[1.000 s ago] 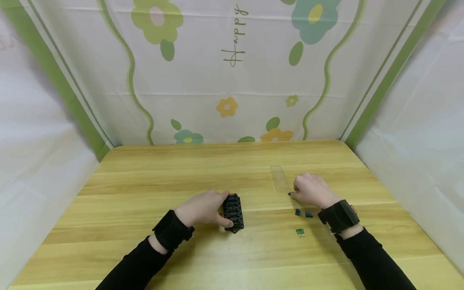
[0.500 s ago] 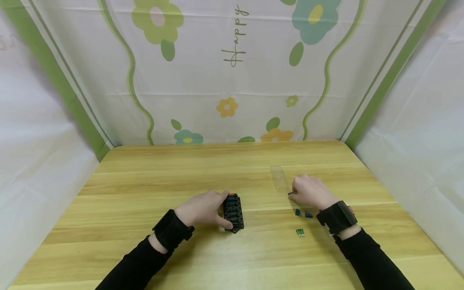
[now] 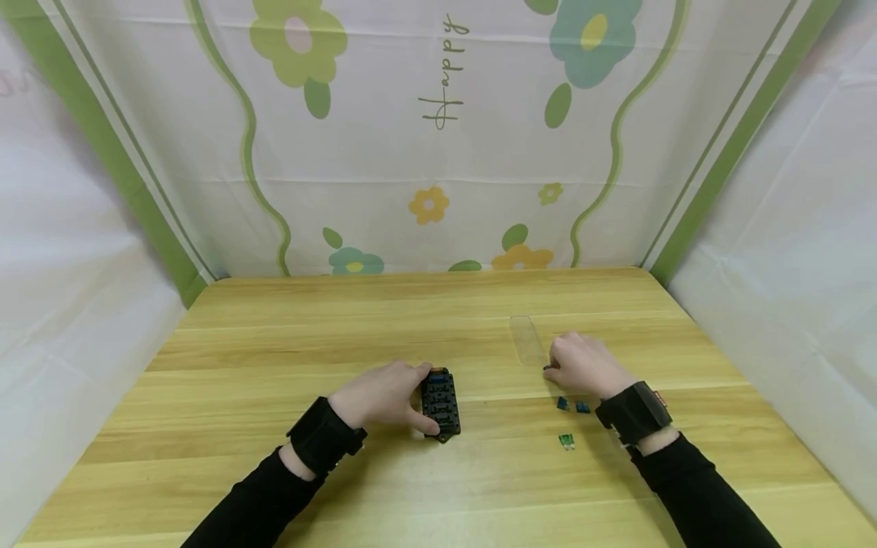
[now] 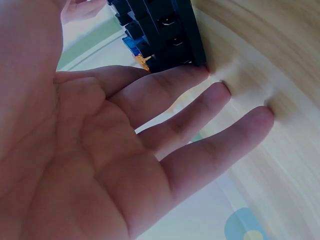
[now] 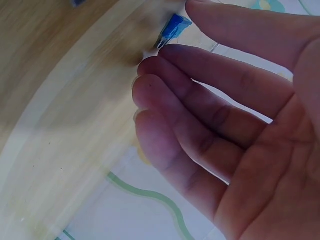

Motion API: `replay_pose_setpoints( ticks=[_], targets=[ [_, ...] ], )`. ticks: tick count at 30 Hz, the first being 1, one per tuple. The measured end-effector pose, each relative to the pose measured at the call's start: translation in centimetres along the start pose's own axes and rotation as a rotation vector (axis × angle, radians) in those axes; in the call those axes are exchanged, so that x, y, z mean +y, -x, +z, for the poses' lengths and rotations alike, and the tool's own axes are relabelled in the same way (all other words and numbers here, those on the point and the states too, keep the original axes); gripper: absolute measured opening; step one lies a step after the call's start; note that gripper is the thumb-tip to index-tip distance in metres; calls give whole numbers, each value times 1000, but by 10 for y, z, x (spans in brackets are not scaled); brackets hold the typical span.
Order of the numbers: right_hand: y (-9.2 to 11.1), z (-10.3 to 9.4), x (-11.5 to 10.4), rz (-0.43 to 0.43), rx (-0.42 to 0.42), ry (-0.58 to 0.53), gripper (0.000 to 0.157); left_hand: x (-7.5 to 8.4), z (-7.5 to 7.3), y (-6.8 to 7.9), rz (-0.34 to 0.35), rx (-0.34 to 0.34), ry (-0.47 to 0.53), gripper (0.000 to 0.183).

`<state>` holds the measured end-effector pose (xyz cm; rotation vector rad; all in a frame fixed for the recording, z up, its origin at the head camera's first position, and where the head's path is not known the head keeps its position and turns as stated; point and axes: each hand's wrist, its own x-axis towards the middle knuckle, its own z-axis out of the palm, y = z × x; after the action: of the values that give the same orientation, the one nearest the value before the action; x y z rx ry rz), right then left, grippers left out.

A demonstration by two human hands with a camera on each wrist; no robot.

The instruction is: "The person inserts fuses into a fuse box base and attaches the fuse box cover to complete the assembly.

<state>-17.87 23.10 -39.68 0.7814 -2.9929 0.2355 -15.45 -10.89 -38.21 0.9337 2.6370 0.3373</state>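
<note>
A black fuse box [image 3: 441, 403] lies on the table, with an orange fuse and a blue fuse seated at its far end. My left hand [image 3: 384, 396] holds it by its two ends, thumb at the near end and forefinger at the far one. In the left wrist view, the other fingers [image 4: 215, 142] stretch past the box with their tips at the tabletop. My right hand [image 3: 585, 365] pinches a blue blade fuse [image 5: 173, 27] between thumb and forefinger, low over the table. Its remaining fingers are bent and hold nothing.
Two blue fuses, one [image 3: 562, 403] left of the other [image 3: 582, 407], lie below my right hand. Nearer me is a green fuse [image 3: 566, 441]. A clear plastic cover [image 3: 526, 340] lies just beyond the right fingertips. Printed cloth [image 3: 384, 152] walls the table's back and sides.
My right hand has shifted slightly left and toward me, its fingertips now around the blue fuse. The left hand and the fuse box stay in place.
</note>
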Motion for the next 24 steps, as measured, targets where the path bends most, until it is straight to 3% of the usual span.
replay_pose_setpoints(
  ticks=[24],
  targets=[
    [1,4,-2,2,9,17,56,1,0,1,-7,-6,29,100]
  ],
)
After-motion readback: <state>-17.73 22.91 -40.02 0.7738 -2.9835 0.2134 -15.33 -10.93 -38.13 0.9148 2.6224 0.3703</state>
